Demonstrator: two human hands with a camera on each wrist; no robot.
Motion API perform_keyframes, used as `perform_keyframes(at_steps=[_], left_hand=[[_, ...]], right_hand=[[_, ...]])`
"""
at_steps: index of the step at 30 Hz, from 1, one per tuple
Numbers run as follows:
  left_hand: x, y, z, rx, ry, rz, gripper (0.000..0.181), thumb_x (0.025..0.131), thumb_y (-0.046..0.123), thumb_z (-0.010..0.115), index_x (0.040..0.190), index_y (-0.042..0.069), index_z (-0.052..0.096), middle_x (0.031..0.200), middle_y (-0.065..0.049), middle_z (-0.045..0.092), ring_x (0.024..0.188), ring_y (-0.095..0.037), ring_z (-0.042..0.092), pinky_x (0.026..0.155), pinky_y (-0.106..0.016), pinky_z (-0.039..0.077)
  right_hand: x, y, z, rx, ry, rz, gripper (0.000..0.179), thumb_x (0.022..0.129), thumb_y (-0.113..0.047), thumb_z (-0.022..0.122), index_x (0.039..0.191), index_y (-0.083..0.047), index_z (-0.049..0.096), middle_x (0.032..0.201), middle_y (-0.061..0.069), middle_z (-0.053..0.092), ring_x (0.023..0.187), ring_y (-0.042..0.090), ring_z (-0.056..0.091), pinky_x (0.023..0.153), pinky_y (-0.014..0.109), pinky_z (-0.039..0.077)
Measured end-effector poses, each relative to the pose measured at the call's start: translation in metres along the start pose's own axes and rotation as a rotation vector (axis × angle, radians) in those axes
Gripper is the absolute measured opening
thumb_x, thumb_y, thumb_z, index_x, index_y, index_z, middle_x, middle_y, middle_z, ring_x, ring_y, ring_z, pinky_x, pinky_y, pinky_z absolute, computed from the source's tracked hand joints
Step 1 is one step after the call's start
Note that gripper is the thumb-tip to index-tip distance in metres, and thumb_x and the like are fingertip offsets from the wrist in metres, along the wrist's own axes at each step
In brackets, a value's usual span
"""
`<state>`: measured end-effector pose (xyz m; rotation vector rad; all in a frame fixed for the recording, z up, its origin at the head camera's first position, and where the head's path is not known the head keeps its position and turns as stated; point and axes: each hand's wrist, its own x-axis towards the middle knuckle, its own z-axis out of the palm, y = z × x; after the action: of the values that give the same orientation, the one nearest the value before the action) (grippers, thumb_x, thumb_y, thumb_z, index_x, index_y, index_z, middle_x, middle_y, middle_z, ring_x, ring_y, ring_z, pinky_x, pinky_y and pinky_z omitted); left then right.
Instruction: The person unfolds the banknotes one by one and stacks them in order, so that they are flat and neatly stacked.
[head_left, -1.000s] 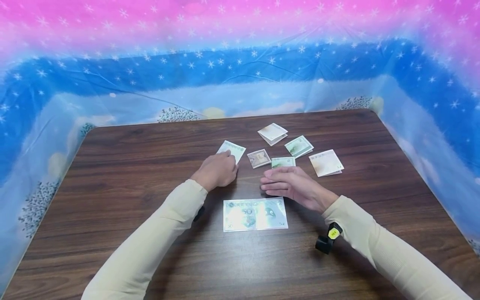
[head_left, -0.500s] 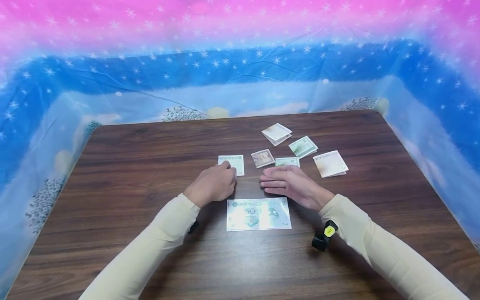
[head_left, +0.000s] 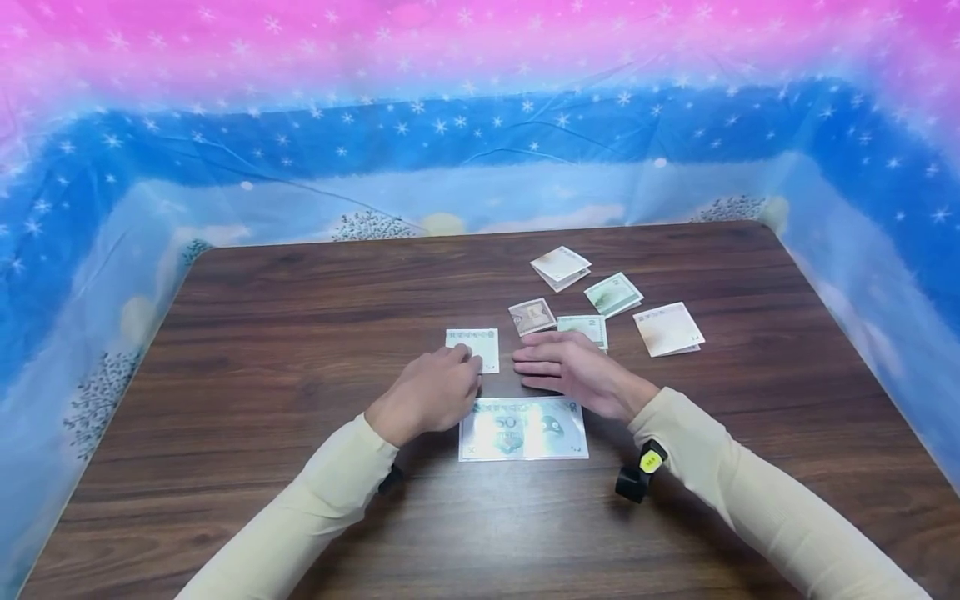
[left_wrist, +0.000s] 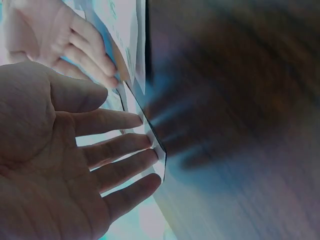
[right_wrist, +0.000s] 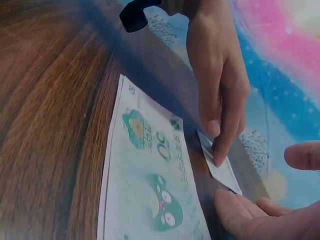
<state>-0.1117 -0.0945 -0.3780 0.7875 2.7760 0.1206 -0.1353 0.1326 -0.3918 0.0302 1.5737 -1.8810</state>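
Note:
My left hand (head_left: 433,387) presses its fingertips on a small green-and-white folded banknote (head_left: 487,354) in the middle of the table. The left wrist view shows the fingers (left_wrist: 120,145) spread and nearly straight against that note, the thumb apart from it. To its right, my right hand (head_left: 577,371) rests on its edge with straight fingers and holds nothing. Just in front of both hands lies a flat, unfolded play banknote (head_left: 525,433) marked 50, with a green cartoon face. In the right wrist view this 50 note (right_wrist: 150,160) shows a doubled edge along its long side.
Behind my right hand lie several folded notes: a brown one (head_left: 532,317), two green ones (head_left: 613,293), and pale ones (head_left: 670,327). A patterned cloth (head_left: 480,133) walls the back and sides of the dark wooden table (head_left: 300,350).
My left hand has drawn the small folded note toward the 50 note and turned it square to it. My right hand has barely moved, and the view has shifted slightly.

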Motion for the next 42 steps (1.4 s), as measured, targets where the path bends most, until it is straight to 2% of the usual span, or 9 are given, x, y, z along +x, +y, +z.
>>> perform_keyframes(at_steps=[4,11,15,20,24,32,39,42], left_hand=[[-0.002,0.005,0.002,0.012,0.017,0.012,0.024,0.104,0.019,0.048,0.114,0.005,0.065,0.11,-0.011,0.061,0.097,-0.026,0.06,0.081,-0.044,0.054],[-0.004,0.01,0.004,-0.006,0.023,0.022,0.025,0.105,0.02,0.048,0.114,0.004,0.066,0.108,-0.01,0.061,0.098,-0.028,0.061,0.083,-0.045,0.053],[-0.004,0.012,0.004,-0.021,0.028,0.018,0.024,0.105,0.019,0.047,0.112,0.005,0.066,0.107,-0.009,0.061,0.097,-0.028,0.06,0.081,-0.044,0.053],[-0.004,0.014,0.004,-0.043,0.039,0.007,0.028,0.106,0.02,0.046,0.116,0.004,0.067,0.108,-0.01,0.062,0.097,-0.029,0.061,0.084,-0.045,0.053],[-0.004,0.015,0.004,-0.066,0.057,-0.004,0.03,0.107,0.023,0.046,0.117,0.004,0.067,0.105,-0.01,0.062,0.092,-0.027,0.061,0.079,-0.045,0.053],[-0.001,0.018,0.005,-0.129,0.105,-0.036,0.029,0.106,0.03,0.051,0.106,0.008,0.069,0.091,-0.004,0.057,0.077,-0.02,0.053,0.066,-0.038,0.048],[0.0,0.018,0.005,-0.162,0.132,-0.056,0.026,0.105,0.03,0.054,0.096,0.01,0.068,0.094,-0.006,0.061,0.077,-0.02,0.054,0.065,-0.038,0.049],[0.0,0.019,0.006,-0.182,0.14,-0.068,0.027,0.105,0.03,0.054,0.103,0.008,0.068,0.108,-0.011,0.064,0.088,-0.024,0.06,0.071,-0.041,0.053]], right_hand=[[0.001,-0.001,0.004,0.029,0.002,0.007,0.053,0.104,-0.004,0.045,0.152,0.007,0.027,0.151,0.027,0.042,0.141,0.036,0.042,0.114,0.047,0.038],[0.003,-0.001,0.009,0.093,0.013,-0.012,0.052,0.104,-0.006,0.039,0.151,0.01,0.025,0.151,0.032,0.038,0.142,0.039,0.04,0.115,0.047,0.037],[0.004,-0.001,0.01,0.116,0.016,-0.019,0.052,0.103,-0.005,0.04,0.151,0.011,0.025,0.151,0.033,0.037,0.142,0.04,0.038,0.115,0.046,0.036],[0.005,0.0,0.011,0.121,0.023,-0.012,0.053,0.103,-0.005,0.041,0.151,0.011,0.026,0.151,0.032,0.038,0.142,0.039,0.039,0.115,0.045,0.036],[0.005,-0.001,0.011,0.127,0.03,-0.019,0.053,0.103,-0.005,0.041,0.151,0.011,0.026,0.151,0.031,0.038,0.142,0.038,0.039,0.116,0.045,0.035],[0.003,-0.002,0.011,0.169,0.053,-0.026,0.052,0.103,-0.005,0.041,0.151,0.01,0.026,0.149,0.031,0.04,0.139,0.04,0.042,0.114,0.046,0.038],[0.002,-0.003,0.01,0.182,0.058,-0.023,0.052,0.102,-0.004,0.042,0.151,0.009,0.027,0.14,0.028,0.045,0.132,0.036,0.048,0.112,0.045,0.041],[0.003,-0.003,0.01,0.175,0.046,-0.025,0.053,0.103,-0.004,0.041,0.151,0.009,0.026,0.144,0.029,0.043,0.134,0.037,0.046,0.112,0.045,0.04]])
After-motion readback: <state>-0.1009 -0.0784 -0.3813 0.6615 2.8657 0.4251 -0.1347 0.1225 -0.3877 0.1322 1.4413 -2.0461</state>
